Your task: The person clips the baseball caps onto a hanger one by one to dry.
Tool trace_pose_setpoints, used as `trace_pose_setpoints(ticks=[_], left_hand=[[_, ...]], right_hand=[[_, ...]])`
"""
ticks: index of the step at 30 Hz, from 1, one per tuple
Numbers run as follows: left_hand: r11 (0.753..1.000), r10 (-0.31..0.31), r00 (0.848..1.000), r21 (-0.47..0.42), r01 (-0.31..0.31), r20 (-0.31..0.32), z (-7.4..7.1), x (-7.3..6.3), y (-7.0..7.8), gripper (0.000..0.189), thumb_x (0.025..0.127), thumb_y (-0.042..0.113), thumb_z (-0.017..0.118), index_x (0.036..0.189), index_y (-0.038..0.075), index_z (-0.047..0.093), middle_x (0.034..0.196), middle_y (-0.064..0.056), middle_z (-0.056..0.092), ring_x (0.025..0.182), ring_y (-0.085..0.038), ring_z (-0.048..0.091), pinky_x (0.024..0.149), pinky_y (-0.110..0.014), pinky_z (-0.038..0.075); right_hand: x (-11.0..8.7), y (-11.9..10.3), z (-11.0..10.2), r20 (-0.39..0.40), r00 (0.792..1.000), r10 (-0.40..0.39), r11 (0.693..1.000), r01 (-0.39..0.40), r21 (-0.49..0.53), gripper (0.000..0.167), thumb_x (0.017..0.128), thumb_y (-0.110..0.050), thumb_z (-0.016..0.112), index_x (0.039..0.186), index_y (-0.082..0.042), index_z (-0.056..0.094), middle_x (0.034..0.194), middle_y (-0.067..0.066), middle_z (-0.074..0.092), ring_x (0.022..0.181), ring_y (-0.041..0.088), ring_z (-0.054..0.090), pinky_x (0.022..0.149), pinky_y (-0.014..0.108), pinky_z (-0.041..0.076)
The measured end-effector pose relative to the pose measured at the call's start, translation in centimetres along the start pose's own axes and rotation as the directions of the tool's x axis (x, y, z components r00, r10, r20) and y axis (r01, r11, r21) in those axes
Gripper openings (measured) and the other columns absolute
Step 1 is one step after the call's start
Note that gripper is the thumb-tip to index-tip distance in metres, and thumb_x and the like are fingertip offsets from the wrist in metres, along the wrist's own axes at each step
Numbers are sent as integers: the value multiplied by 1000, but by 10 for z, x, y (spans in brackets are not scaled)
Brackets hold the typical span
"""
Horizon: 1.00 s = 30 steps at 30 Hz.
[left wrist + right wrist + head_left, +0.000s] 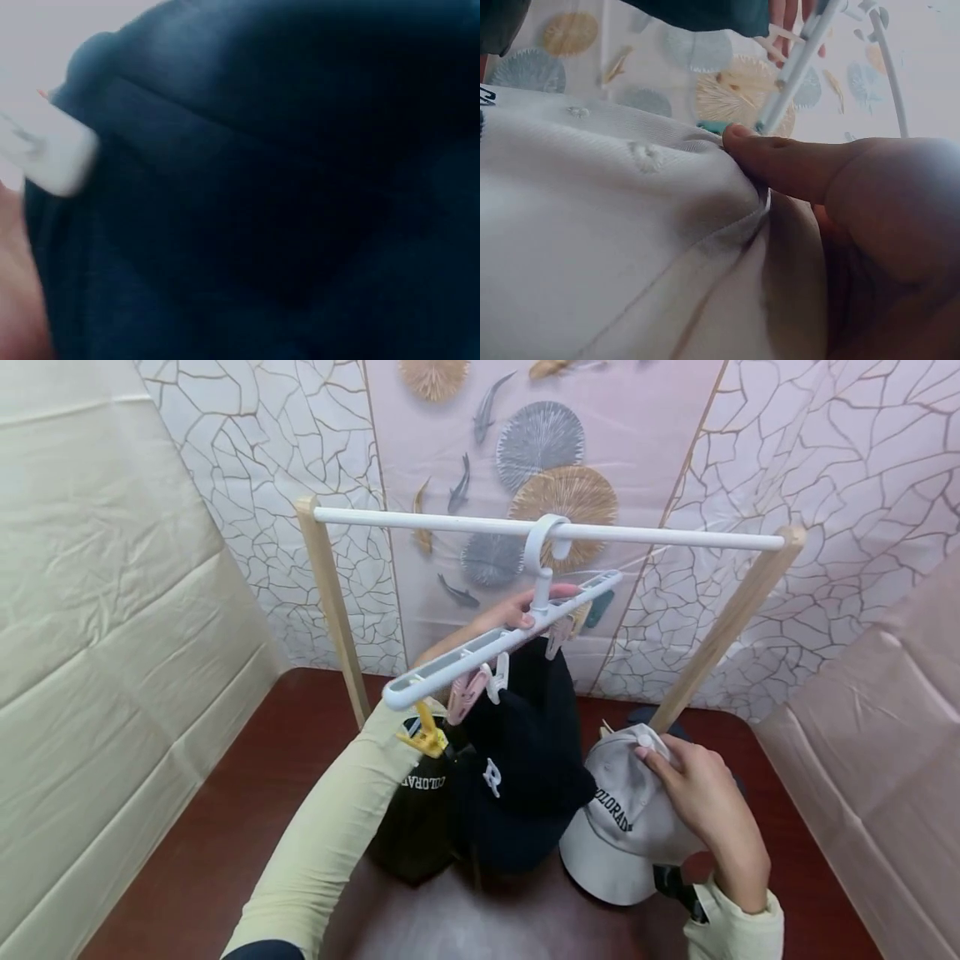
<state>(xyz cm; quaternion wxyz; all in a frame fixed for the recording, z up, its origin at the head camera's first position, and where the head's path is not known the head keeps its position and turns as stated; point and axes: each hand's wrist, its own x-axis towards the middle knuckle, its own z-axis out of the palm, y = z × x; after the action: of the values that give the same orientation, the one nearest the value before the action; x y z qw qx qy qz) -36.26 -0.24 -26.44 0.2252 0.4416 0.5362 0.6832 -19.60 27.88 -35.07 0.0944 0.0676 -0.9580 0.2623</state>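
A pale blue clip hanger (502, 645) hangs tilted from a white rod by its hook. Just below the hook, my left hand (516, 612) grips the hanger's bar, thumb in front and fingers partly hidden behind. A navy cap (525, 777) with a white letter hangs from white clips (497, 678); its dark cloth (247, 195) fills most of the left wrist view. Beside it, a black cap (416, 793) hangs under a yellow clip (426, 737). At the right, my right hand (701, 785) pinches the crown of a light grey cap (626, 793) lettered COLORADO.
The white rod (420, 520) spans two wooden posts (731, 627) on a dark red table (187, 860). More clips, pink (467, 695) and teal (600, 607), hang along the hanger. A dark item (660, 718) lies behind the grey cap. Fabric walls surround the table.
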Motion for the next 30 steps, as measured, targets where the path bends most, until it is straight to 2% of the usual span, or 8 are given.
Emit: trace_pose_setpoints(ticks=[3,6,11,14,18,22,27,30], left_hand=[[978,17,998,-207,-3,65,-7,3,-16,153,54,50,96,158,-20,7,154,-21,40,122,-11,48,108,-24,37],[937,8,998,-350,15,63,-5,-1,-23,146,58,40,93,159,-19,7,153,-16,45,144,-22,44,123,-32,29],[892,-27,998,-450,52,62,2,-10,-22,147,59,39,95,163,-12,4,172,-29,9,162,-38,7,131,-40,13],[904,-31,999,-426,38,24,4,-13,-19,134,67,33,89,162,-14,7,172,-31,4,161,-38,11,130,-41,18],[956,17,993,-289,-49,-114,4,-21,-12,79,95,15,60,157,-18,24,166,-36,24,148,-33,43,120,-42,39],[987,161,948,15,-163,-276,9,-44,1,57,103,9,34,150,-23,32,156,-42,36,133,-26,57,112,-39,48],[937,344,871,185,-296,-351,14,-74,0,54,102,11,35,143,-23,43,145,-38,51,129,-26,60,112,-39,47],[901,423,806,285,-326,-414,25,-90,-7,51,101,14,42,139,-19,51,140,-36,56,126,-33,61,109,-42,49]], right_hand=[[0,1,2,10,1000,5,1000,-5,8,25,108,-28,63,106,-3,70,82,9,69,77,25,62,67,39,46],[1,2,4,25,1000,11,1000,-12,11,26,108,-27,63,107,-2,70,82,8,69,77,24,62,68,39,47],[1,3,8,37,999,14,1000,-15,24,27,108,-27,63,108,-1,70,85,10,70,79,26,64,69,40,47],[0,4,10,39,999,15,999,-16,32,28,108,-27,63,111,-1,70,90,14,72,83,28,66,69,41,48],[-1,4,11,32,999,7,1000,-8,25,27,107,-26,65,113,0,71,95,19,74,87,33,68,71,44,50],[-1,3,9,12,1000,-21,1000,20,18,24,107,-24,65,110,-1,71,94,18,74,86,33,68,72,45,49],[3,1,7,8,998,-60,998,60,12,24,108,-24,64,110,-2,70,95,17,74,85,30,68,72,44,49],[5,0,6,21,998,-64,998,64,5,24,109,-24,61,111,-2,69,96,16,74,85,29,68,74,45,49]])
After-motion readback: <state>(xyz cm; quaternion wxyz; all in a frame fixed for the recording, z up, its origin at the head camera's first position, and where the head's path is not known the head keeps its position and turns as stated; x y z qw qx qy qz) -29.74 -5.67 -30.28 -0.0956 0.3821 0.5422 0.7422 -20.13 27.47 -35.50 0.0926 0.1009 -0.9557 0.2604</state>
